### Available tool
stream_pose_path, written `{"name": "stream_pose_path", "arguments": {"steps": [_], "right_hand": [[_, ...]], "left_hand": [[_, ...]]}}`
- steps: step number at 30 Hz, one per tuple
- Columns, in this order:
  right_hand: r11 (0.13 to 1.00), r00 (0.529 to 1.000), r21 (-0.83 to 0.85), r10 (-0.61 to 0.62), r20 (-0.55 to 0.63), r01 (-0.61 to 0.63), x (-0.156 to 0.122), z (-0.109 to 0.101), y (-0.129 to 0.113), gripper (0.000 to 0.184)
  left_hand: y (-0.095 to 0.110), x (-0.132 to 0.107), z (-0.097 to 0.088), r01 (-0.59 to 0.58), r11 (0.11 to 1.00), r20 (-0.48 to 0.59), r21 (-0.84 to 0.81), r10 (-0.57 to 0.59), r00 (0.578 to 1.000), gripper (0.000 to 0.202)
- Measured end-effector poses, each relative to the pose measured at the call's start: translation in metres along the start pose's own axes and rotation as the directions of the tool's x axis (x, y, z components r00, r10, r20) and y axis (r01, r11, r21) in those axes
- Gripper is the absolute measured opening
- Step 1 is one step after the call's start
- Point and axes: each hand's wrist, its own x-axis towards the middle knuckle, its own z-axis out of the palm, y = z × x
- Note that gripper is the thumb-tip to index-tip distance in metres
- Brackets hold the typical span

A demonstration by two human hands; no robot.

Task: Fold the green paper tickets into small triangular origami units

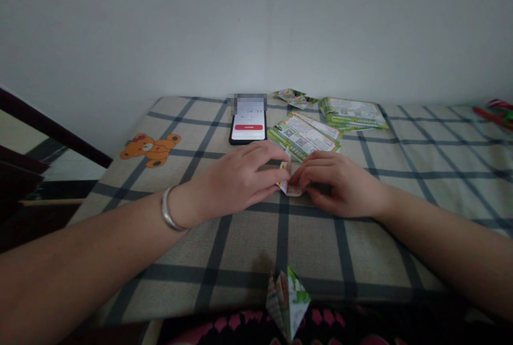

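Between my two hands, on the checked cloth, is a small piece of folded printed paper (293,189), partly covered by fingers. My left hand (244,174), with a silver bangle at the wrist, pinches its left side. From the right, my right hand (340,182) has its curled fingers closed on the other side. Just beyond them lie loose green-and-white printed flyers (304,133). Nearer to me, at the table's front edge, is a pointed folded paper shape (288,302).
A phone (248,123) with a lit screen lies past my left hand. Farther back are more folded paper pieces (295,98) and a stack of flyers (355,113). A bear cutout (150,150) lies at the left, a red item (497,114) at the far right. Behind the table rises a wall (256,24).
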Motion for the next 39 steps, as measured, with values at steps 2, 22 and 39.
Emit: {"name": "stream_pose_path", "arguments": {"steps": [2, 22, 39], "right_hand": [[1.0, 1.0, -0.002, -0.031, 0.004, 0.031, 0.0, 0.0, 0.0, 0.025], [0.991, 0.999, 0.132, 0.033, -0.031, -0.028, 0.002, 0.003, 0.006, 0.012], [0.965, 0.96, -0.071, 0.239, -0.148, -0.252, 0.007, 0.017, 0.011, 0.011]], "left_hand": [[0.0, 0.001, 0.0, -0.022, 0.999, 0.016, -0.024, 0.022, 1.0, 0.015], [-0.001, 0.001, 0.001, -0.037, 0.995, 0.018, -0.091, 0.039, 0.999, 0.016], [0.0, 0.004, 0.0, -0.051, 0.999, -0.011, 0.004, 0.051, 0.999, 0.01]]}}
